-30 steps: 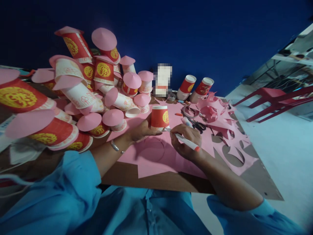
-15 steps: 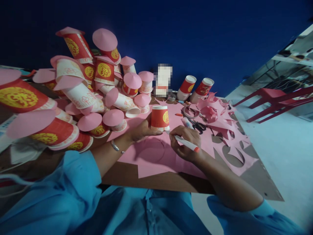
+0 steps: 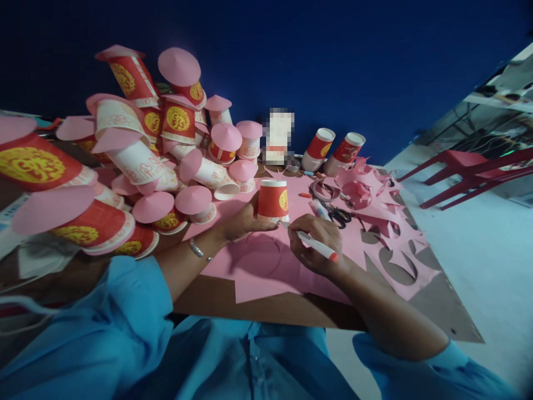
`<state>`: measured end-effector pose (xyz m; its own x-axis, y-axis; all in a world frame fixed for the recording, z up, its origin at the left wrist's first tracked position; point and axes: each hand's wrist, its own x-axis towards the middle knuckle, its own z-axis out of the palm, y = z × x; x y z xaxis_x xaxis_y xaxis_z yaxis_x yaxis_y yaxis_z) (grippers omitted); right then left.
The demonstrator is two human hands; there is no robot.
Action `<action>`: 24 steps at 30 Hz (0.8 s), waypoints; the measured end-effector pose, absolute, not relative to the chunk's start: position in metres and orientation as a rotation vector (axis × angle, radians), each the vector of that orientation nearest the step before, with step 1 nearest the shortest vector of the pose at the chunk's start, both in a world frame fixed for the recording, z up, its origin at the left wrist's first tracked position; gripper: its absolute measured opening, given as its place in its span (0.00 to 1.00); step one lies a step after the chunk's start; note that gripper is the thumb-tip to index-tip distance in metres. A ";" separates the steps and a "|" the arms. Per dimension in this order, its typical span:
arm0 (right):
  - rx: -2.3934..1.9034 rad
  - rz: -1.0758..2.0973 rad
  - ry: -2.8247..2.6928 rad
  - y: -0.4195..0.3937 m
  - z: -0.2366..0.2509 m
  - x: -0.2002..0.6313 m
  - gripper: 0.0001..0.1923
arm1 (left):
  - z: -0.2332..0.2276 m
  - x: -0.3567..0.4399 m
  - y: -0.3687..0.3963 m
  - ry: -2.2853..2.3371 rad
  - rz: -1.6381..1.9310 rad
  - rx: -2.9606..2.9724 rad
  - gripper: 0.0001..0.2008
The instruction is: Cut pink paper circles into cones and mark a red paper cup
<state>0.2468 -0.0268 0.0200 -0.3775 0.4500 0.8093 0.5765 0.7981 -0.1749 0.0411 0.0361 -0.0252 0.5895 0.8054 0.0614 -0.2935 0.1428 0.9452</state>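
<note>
My left hand (image 3: 245,219) is closed round a red paper cup (image 3: 270,201) with a yellow emblem, held upside down over the pink paper (image 3: 254,266). The thumb lies along the cup's white lower rim. In my right hand (image 3: 318,241) is a white marker (image 3: 316,245) with a red end, which points back toward my wrist. Its tip is close to the rim of the cup; whether it touches cannot be made out. A faint curved line shows on the pink sheet below the cup.
On the left is a pile of paper cups with pink cone tops (image 3: 144,158). To the right lie scissors (image 3: 339,214), a tape roll (image 3: 325,190) and pink paper scraps (image 3: 391,222). Two cup stacks (image 3: 318,150) stand behind. A red chair (image 3: 462,169) is beyond the table.
Almost nothing differs. The cup and both hands hold nearly the same place, and the whole view has shifted very slightly.
</note>
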 end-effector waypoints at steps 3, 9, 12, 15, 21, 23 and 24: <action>-0.759 -0.188 -2.016 -0.026 0.018 0.246 0.08 | -0.025 0.041 0.037 0.531 0.828 1.206 0.43; -0.745 -0.138 -2.022 -0.025 0.017 0.246 0.07 | -0.027 0.041 0.037 0.558 0.810 1.214 0.45; -0.734 -0.107 -2.045 -0.025 0.018 0.247 0.07 | -0.027 0.041 0.037 0.561 0.804 1.231 0.45; -0.738 -0.098 -2.075 -0.026 0.020 0.249 0.07 | -0.026 0.041 0.037 0.565 0.813 1.250 0.45; -0.747 -0.103 -2.081 -0.027 0.022 0.249 0.07 | -0.026 0.041 0.037 0.563 0.816 1.248 0.45; -0.724 -0.080 -2.064 -0.028 0.022 0.249 0.07 | -0.025 0.041 0.037 0.547 0.822 1.230 0.46; -0.712 -0.071 -2.047 -0.028 0.023 0.249 0.08 | -0.025 0.041 0.037 0.538 0.832 1.213 0.46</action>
<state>0.2494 -0.0280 0.0225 -0.3940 0.4571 0.7974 0.5111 0.8300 -0.2233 0.0415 0.0372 -0.0254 0.6017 0.7960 0.0658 -0.2659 0.1219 0.9563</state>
